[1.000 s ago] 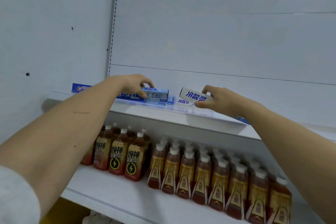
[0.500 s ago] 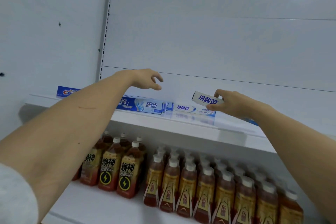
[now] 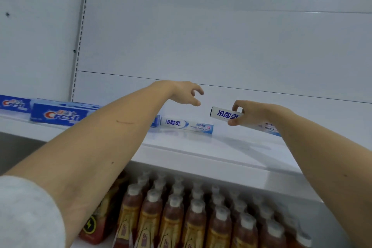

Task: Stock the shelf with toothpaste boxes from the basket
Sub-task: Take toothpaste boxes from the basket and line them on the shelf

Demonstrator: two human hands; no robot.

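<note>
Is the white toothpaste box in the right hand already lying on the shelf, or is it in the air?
In the air: the right hand holds the box above the shelf.

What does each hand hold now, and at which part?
The right hand pinches a white toothpaste box near its middle, above the shelf. The left hand holds nothing.

A shop was shown. Blue Crest toothpaste cartons (image 3: 58,114) were lined along the left edge of a white metal retail shelf (image 3: 201,151), backed by slotted white panelling (image 3: 201,42), and rows of white-capped brown drink bottles (image 3: 193,219) were ranked on the shelf below.
</note>
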